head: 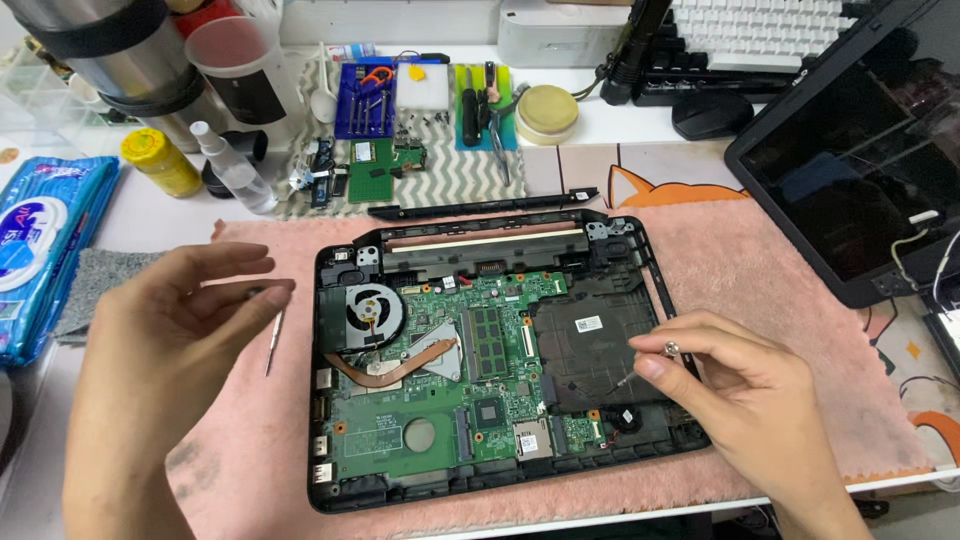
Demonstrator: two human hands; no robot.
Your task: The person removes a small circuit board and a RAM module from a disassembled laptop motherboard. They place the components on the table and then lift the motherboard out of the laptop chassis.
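My right hand (745,385) hovered over the right side of the opened laptop base (490,365), thumb and forefinger pinched on a small silvery thing (672,348) that looked like a screw head or the cap of a fine driver; I could not tell which, though a thin dark shaft (622,380) ran down from my fingers toward the black plastic tray beside the green circuit board (440,400). My left hand (185,320) hung open and loose, just off the left edge of the base, gripping nothing, with a slim metal tool (273,340) lying on the pink mat (780,300) just beyond its fingertips. To do this sort of fine work well, I judged it best to keep the pinch light and steady, hold the shaft upright over its spot, and rest the wrist on the mat so nothing slipped onto the board. The base lay flat in the middle of the fuzzy mat: matte black shell, glossy green board studded with chips, a round black fan (372,312) at its upper left, and a curved copper heat pipe (385,368) with a dull sheen. Behind it stood a clear spray bottle (232,168) and a blue tray of driver bits (366,100), and a dark screen panel (850,170) leaned at the right.
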